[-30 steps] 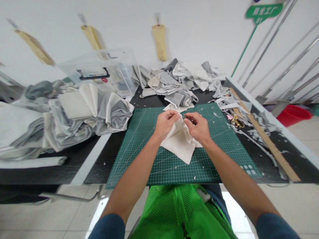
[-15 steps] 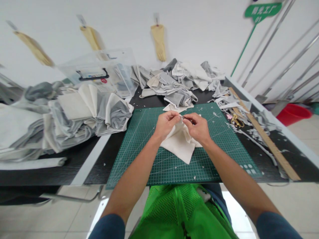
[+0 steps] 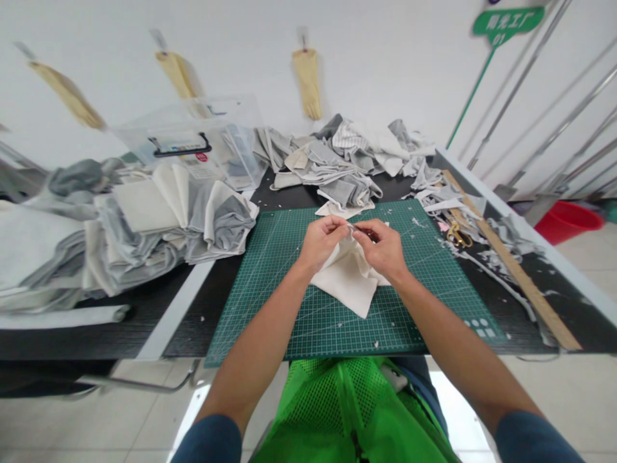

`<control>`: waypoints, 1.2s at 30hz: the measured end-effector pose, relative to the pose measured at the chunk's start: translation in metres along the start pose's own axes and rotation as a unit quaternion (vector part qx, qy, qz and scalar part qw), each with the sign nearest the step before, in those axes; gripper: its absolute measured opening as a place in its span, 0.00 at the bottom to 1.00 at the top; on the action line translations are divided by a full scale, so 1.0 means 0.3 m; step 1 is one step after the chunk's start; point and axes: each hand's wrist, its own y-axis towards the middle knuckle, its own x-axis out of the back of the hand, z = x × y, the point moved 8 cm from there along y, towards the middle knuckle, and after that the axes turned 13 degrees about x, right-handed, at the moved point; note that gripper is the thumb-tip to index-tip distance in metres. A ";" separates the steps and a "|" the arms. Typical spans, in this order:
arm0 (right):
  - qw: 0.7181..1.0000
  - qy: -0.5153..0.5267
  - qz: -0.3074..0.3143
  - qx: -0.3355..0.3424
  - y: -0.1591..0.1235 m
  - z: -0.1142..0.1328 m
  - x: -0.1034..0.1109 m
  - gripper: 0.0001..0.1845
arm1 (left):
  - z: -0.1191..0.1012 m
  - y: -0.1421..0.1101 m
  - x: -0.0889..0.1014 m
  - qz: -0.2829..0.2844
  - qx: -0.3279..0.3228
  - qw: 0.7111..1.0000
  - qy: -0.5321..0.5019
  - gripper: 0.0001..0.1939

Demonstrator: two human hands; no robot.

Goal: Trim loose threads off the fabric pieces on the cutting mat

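Observation:
A cream cloth [image 3: 349, 283] hangs between my hands, its lower corner lying on a green cutting mat [image 3: 270, 289]. With thumb and fingers my left hand [image 3: 322, 243] pinches the raised top edge of this cloth. My right hand [image 3: 382, 247] is closed on a small dark metal tool [image 3: 357, 227], whose slim tip points left at the pinched edge. Most of the tool is hidden by the fingers, so its exact kind cannot be made out. The fingertips of both hands are close together.
Folded grey and cream cloths [image 3: 178, 212] are heaped at the left, before a clear plastic box [image 3: 241, 148]. More cloths [image 3: 337, 161] lie beyond the mat. At the right are gold-handled scissors [image 3: 457, 235], fabric scraps [image 3: 515, 235] and a long wooden ruler [image 3: 520, 276].
My hands have come slightly closer together, and the tool tip has moved left to the cloth's pinched edge. Over the last half second they have hardly moved.

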 end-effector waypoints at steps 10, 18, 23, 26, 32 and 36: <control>0.998 0.025 -0.035 -0.040 -0.005 -0.026 0.016 0.15 | 0.010 0.004 0.000 -0.011 0.008 1.000 0.015 0.08; 0.989 0.041 -0.082 -0.113 -0.011 -0.129 0.054 0.19 | -0.001 0.024 0.105 -0.164 -0.014 0.983 0.086 0.06; 0.991 -0.002 -0.070 -0.112 -0.014 -0.163 0.050 0.17 | -0.015 0.012 0.077 -0.149 -0.015 0.948 0.282 0.12; 0.987 -0.041 -0.079 -0.134 -0.026 -0.215 0.064 0.20 | 0.007 0.005 0.052 -0.119 -0.002 0.896 0.428 0.23; 0.978 -0.095 -0.036 -0.180 -0.062 -0.337 0.064 0.19 | 0.118 0.024 0.035 -0.001 0.065 0.859 0.507 0.14; 0.979 -0.040 -0.024 -0.199 -0.075 -0.373 0.045 0.22 | 0.137 0.053 0.068 -0.020 0.035 0.868 0.495 0.14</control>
